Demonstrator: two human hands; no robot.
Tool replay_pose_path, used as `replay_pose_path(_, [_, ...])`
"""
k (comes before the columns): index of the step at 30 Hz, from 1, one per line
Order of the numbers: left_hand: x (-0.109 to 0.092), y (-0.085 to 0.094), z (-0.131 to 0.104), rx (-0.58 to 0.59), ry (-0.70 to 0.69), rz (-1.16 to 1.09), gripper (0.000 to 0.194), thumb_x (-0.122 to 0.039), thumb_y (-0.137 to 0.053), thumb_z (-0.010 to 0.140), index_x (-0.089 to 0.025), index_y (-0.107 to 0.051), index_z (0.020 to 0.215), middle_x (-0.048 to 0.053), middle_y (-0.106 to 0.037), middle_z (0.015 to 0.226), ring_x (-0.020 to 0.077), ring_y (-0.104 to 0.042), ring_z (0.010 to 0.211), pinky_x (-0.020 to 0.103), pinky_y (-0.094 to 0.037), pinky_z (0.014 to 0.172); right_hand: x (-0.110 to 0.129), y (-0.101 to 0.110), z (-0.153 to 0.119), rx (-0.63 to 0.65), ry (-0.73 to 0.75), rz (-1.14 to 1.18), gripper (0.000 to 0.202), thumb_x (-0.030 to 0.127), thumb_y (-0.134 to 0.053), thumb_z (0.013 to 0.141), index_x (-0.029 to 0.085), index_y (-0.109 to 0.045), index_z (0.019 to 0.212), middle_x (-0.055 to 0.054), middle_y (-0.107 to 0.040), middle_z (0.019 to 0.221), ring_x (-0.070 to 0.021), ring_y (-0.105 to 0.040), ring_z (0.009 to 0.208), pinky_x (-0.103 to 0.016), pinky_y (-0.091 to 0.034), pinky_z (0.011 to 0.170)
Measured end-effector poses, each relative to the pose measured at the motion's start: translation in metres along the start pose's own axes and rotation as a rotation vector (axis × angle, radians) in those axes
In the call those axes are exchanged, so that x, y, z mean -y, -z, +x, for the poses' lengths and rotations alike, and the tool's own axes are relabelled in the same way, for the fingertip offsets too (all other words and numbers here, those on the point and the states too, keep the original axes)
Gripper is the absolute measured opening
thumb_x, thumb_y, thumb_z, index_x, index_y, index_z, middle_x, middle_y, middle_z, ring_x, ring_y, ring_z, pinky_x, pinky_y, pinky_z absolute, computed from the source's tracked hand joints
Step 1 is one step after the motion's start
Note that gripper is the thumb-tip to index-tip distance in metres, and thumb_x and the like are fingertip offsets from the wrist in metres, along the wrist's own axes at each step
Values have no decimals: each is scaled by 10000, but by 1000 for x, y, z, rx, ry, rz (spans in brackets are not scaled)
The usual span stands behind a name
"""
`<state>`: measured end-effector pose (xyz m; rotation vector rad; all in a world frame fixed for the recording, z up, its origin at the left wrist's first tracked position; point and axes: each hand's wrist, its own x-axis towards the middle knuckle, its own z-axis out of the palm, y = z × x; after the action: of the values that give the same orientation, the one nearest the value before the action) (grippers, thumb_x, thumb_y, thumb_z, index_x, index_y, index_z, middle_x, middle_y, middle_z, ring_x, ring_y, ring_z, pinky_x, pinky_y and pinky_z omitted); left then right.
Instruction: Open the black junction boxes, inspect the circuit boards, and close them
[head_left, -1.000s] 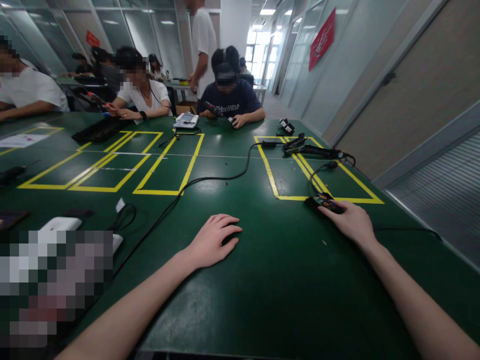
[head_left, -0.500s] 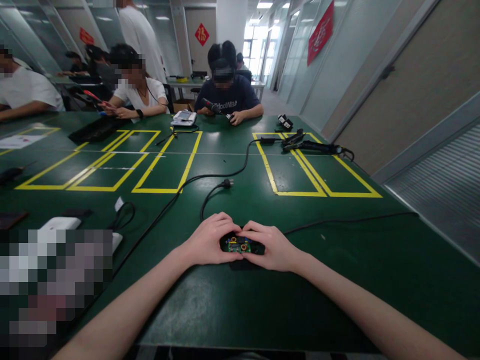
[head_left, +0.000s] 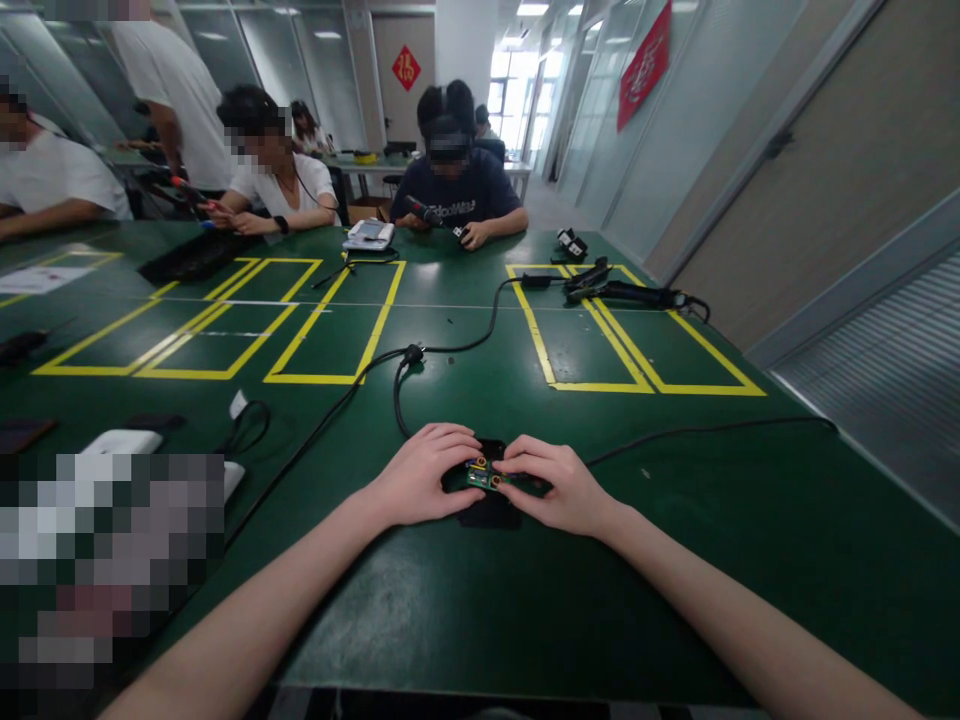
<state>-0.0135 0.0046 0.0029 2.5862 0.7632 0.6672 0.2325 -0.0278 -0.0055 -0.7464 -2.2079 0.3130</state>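
Note:
A small green circuit board (head_left: 481,479) with copper coils and a bit of yellow sits between my two hands, over a flat black piece (head_left: 489,517) on the green table. My left hand (head_left: 429,474) grips the board's left side, fingers curved over the top and thumb below. On the right side my right hand (head_left: 556,486) pinches the board between fingertips and thumb. Something dark under the right fingers is mostly hidden. A black cable with a plug (head_left: 412,354) runs from behind my left hand.
Yellow tape (head_left: 600,388) marks boxes on the green table (head_left: 420,620). A long black cable (head_left: 300,440) crosses on the left. White devices (head_left: 124,441) lie at the left, a black tool (head_left: 630,292) at the far right. People (head_left: 457,190) sit across the table.
The plug has shifted left and slightly away, against the long cable. The board has turned a little between my hands, and more of the black piece shows. A standing person has moved left.

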Motion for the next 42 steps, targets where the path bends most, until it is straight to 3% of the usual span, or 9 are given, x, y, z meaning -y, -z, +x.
replay_pose_path(13, [-2,0,0,-9,32,-77,257,-266,-808,760,-198,-683,975,102,-747,1212,291,-649,1238,475,-493,1093,1,4,2,143,-75,-122,138,300,-620,977,195,-682,1041,-86,-690,1039,-151,-694,803,-247,-550,689])
replay_pose_path(18, [-4,1,-1,13,41,-80,217,-262,-791,765,-207,-665,932,95,-741,1244,288,-637,1267,461,-486,1100,0,3,1,161,-30,-64,175,330,-652,972,188,-658,1074,-105,-705,1082,-178,-721,886,-265,-570,727])
replay_pose_path(23, [-5,3,-1,55,45,-42,311,-310,-805,778,-217,-706,1058,89,-721,1318,290,-608,1326,463,-439,1150,1,1,1,103,73,-78,138,299,-610,998,184,-649,1063,-105,-735,1023,-181,-736,901,-260,-581,734])
replay_pose_path(27, [-2,5,0,131,49,-9,529,-452,-837,769,-224,-707,1228,102,-672,1408,317,-547,1402,483,-403,1176,2,-1,2,80,113,-105,156,296,-617,991,176,-649,1085,-108,-741,1016,-184,-738,902,-263,-589,734])
replay_pose_path(33, [0,6,0,150,52,26,776,-582,-834,756,-236,-613,1414,132,-586,1506,337,-468,1470,521,-340,1216,-2,0,3,141,-8,-137,143,275,-632,966,195,-686,1071,-106,-712,1100,-182,-734,912,-270,-592,730])
replay_pose_path(39, [0,6,-1,92,40,2,637,-504,-795,830,-236,-626,1383,124,-634,1453,330,-503,1439,551,-384,1184,-3,2,3,187,-64,-116,521,407,-798,818,208,-644,1274,-148,-677,1291,-276,-717,1095,-396,-597,909])
replay_pose_path(42, [1,9,0,-26,15,-27,411,-419,-739,879,-217,-698,1235,116,-722,1292,300,-621,1279,492,-473,1109,-2,0,3,158,-93,-73,438,339,-774,845,201,-660,1244,-124,-720,1198,-251,-732,1050,-359,-599,885])
